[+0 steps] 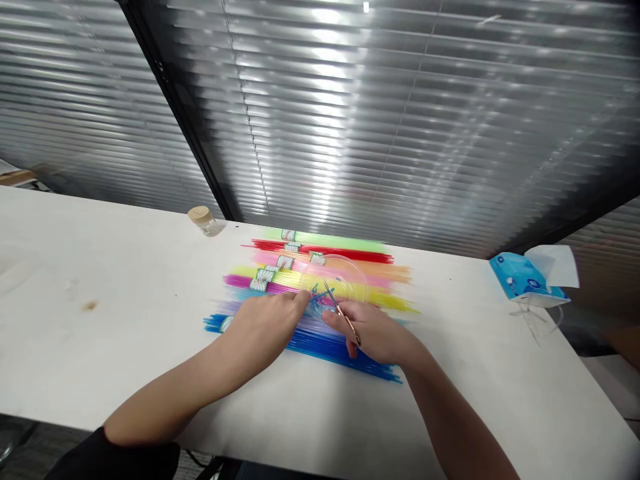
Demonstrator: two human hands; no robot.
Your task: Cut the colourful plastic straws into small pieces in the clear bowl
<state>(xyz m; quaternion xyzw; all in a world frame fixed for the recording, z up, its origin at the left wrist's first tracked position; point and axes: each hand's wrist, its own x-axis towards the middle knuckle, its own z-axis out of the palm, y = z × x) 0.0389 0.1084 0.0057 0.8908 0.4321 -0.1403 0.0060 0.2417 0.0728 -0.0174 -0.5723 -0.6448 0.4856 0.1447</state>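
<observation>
Bundles of thin coloured sticks (345,347), from green and red at the back to dark blue at the front, lie side by side on the white table, several with paper bands. A clear round dish (367,283) rests on them, with small blue pieces inside. My right hand (373,330) grips scissors (354,330), their blades pointing over the dish. My left hand (273,323) is closed at the dish's left side, its fingers pinching a thin blue stick (320,295) close to the blades.
On the white table (125,287), a small jar with a tan lid (201,217) stands at the back left. A blue tissue pack (525,280) lies at the right, beside clear strips (533,320). Metal blinds (320,120) rise behind the table.
</observation>
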